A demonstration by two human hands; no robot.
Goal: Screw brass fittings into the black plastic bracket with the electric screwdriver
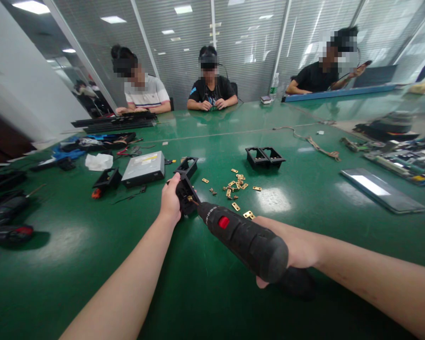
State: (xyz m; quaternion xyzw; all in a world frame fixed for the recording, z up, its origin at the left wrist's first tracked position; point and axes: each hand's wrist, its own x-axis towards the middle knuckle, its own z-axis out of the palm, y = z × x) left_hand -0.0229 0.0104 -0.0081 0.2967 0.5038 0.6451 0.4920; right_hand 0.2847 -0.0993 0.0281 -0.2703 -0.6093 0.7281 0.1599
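My left hand (170,200) is closed around a black plastic frame (184,191), tilted up off the green table. In my right hand (279,236) is a black cordless drill (244,238) with a red switch, its bit pointing left into the frame. The bit's tip meets a small brass-coloured piece (190,199) inside the frame; whether it is a screw or a plate I cannot tell. Right of the frame lie several loose brass plates (240,182) and small screws (213,191). Most of my right fingers are hidden behind the drill.
A black double frame (265,157) stands beyond the brass pieces. To the left are a silver disc drive (144,168), another black frame (107,179) and tools (7,212). A phone (382,190) and circuit boards (407,160) lie right. Three people sit across the table (212,125).
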